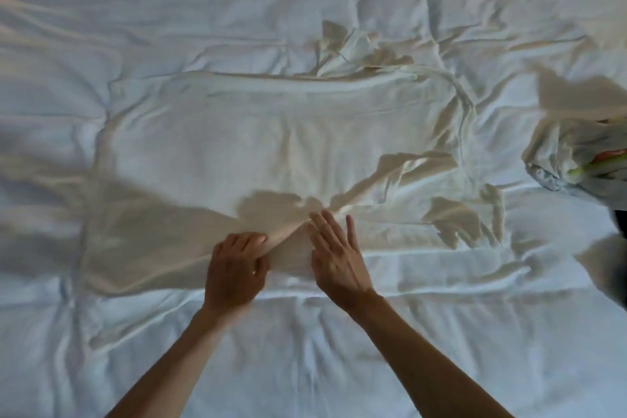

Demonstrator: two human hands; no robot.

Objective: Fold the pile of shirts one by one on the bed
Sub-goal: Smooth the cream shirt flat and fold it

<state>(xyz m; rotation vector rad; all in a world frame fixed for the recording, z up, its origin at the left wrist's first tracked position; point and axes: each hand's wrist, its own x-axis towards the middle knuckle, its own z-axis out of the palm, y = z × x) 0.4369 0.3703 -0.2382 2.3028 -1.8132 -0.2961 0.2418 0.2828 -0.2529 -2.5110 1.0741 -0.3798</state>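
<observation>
A cream shirt [271, 153] lies spread across the centre of the white bed [169, 10], collar toward 3 o'clock. The left hand [235, 268] pinches a raised fold at the shirt's 6 o'clock edge, fingers curled round the cloth. The right hand [334, 254], fingers straight and slightly apart, presses flat just beside it. A heap of further shirts [573, 159] sits at 3 o'clock, well apart.

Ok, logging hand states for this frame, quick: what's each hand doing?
Left hand: closed, pinching a fold of the white shirt at its near edge.
Right hand: open, fingers straight, resting flat on the shirt.
</observation>
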